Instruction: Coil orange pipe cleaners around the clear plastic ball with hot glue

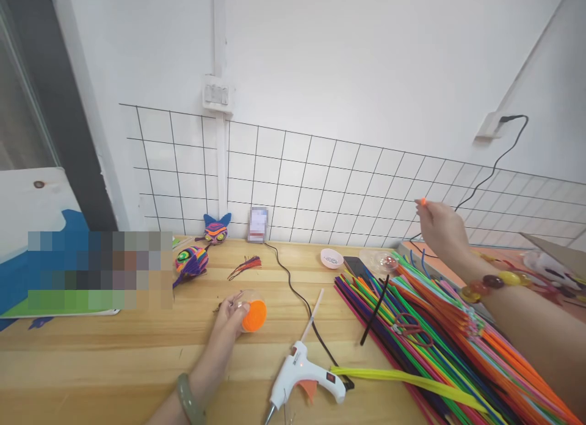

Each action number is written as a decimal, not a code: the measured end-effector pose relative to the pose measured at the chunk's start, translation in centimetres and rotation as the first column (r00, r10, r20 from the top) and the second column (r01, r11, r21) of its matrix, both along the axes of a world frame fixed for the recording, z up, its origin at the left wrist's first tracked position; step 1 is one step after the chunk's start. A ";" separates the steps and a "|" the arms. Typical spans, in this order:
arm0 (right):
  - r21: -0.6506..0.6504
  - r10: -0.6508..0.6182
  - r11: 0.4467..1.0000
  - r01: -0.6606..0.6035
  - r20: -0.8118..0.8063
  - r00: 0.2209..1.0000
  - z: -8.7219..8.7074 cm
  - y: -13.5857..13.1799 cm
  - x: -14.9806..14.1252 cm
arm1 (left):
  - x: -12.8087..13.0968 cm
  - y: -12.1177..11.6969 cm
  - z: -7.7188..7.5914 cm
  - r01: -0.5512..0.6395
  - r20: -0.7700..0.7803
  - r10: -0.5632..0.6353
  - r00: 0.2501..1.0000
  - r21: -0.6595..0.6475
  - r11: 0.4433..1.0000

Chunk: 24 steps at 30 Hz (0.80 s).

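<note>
1. The left hand is partly closed, thumb over the front and fingers behind, holding an orange-faced round piece with a clear wall; it sits above and left of the glue gun, and I cannot tell whether it touches the table.
2. The right hand is raised far to the right, thumb and finger pinched together on a small orange bit; the shape of that bit is too small to tell.
3. To do this well, keep the left grip firm but light, since the clear wall could flex; keep the round piece level, and the right pinch snug so the bit cannot slip.
4. The glue gun lies between the hands, its nozzle toward the near edge; treat it as hot, and carry the right forearm over it, not through it.
5. A black cable runs past the gun and could snag; a yellow strip touches its handle.
6. Bundled coloured stems, with red-handled scissors on top, crowd the right side; a pink dish stands behind.
</note>
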State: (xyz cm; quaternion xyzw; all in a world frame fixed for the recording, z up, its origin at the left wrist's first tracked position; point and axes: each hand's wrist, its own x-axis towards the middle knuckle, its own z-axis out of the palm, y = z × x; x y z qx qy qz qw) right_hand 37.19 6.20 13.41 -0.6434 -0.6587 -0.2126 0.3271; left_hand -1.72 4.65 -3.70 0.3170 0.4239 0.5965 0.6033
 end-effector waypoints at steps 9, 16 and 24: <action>-0.045 0.372 0.924 -0.380 0.338 0.864 -5.7 -3.0 -10.3 | 0.6 -0.5 -1.0 0.095 -0.004 -0.095 0.995 0.128 0.987; -0.061 0.332 0.941 -0.333 0.360 0.872 -12.1 -5.1 -14.5 | 1.2 -0.8 -1.2 0.099 -0.010 -0.099 0.995 0.204 0.974; -0.131 0.310 0.950 -0.285 0.262 0.914 -15.8 -4.3 -13.7 | 1.7 -1.8 -1.1 0.145 -0.032 -0.142 0.989 0.210 0.967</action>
